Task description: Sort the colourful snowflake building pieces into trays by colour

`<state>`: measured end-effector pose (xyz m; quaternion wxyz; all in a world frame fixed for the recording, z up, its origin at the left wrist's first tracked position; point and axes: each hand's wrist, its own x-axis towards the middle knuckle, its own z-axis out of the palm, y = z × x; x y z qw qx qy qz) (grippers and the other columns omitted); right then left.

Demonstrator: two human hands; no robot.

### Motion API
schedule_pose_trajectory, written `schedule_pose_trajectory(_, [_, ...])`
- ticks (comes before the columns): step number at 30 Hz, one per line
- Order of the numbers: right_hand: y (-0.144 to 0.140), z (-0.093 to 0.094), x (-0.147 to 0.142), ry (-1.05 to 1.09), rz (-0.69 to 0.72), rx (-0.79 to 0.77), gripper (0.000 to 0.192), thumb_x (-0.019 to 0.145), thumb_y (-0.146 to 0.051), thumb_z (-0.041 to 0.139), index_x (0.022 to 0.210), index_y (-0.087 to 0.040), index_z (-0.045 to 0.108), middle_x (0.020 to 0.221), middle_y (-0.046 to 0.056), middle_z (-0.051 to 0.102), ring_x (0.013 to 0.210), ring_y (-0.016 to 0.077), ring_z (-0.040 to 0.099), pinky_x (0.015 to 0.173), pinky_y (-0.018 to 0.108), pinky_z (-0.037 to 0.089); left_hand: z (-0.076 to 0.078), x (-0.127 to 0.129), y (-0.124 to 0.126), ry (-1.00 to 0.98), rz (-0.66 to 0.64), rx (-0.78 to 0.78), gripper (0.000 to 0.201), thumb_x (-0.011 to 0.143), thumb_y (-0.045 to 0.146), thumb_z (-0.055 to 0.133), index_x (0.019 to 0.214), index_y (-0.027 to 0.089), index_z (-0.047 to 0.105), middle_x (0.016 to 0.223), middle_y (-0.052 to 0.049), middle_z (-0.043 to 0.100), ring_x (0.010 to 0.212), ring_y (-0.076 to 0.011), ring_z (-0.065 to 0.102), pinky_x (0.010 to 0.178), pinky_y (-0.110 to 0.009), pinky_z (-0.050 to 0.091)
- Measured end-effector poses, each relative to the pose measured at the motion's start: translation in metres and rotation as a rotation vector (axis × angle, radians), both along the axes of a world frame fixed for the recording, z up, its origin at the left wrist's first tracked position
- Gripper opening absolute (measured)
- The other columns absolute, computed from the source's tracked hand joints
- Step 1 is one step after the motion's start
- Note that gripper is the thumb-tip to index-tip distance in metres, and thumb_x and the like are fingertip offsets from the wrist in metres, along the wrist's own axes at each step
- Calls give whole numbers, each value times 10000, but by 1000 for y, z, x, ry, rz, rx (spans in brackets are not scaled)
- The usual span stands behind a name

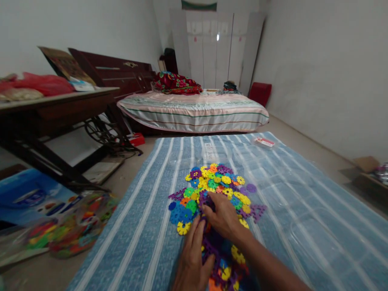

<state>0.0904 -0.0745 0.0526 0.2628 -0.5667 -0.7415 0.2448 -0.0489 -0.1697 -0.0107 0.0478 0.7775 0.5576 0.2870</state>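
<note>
I see both hands low in the middle of the frame, working in a heap of plastic snowflake discs spread on a blue striped mat. My right hand comes in from the lower right and lies palm down on the heap, fingers curled narrow around a purple disc at its near edge; the hand hides most of that piece, so I think it is pinched rather than just touched. My left hand sits at the bottom centre, fingers nearly straight and pressed against the discs just beside the right hand; I cannot tell if it holds anything.

These discs look light, thin and stiff, with notched rims. They should slide easily on the mat and snag on each other where the notches mesh. I judge the best hold is a fingertip pinch across the flat faces, near the rim, lifting one free of its neighbours.

A clear bag of more pieces lies at the lower left, off the mat. A bed stands beyond, upper centre.
</note>
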Motion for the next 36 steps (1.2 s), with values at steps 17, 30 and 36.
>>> schedule_pose_trajectory(17, [118,15,23,-399,-189,-183,551,885,-576,417,1193,-157,597,1210,166,569,1092,281,551,868,381,432,8,44,25,126,-271,169,536,787,69,417,1313,117,507,1419,-167,478,1332,-278,426,1037,-439,476])
schedule_pose_trajectory(30, [40,32,10,-52,457,-45,214,825,-397,568,875,-258,724,824,31,705,738,200,635,669,293,474,42,23,33,-169,-276,202,181,871,195,484,962,192,641,884,-88,704,816,-197,669,736,-305,578])
schedule_pose_trajectory(36, [115,29,16,-254,25,-87,355,885,-386,490,1105,-173,670,1130,117,675,1065,240,611,862,311,442,64,-38,96,35,253,37,274,889,322,474,1035,158,637,1071,-119,677,1037,-237,630,932,-355,507])
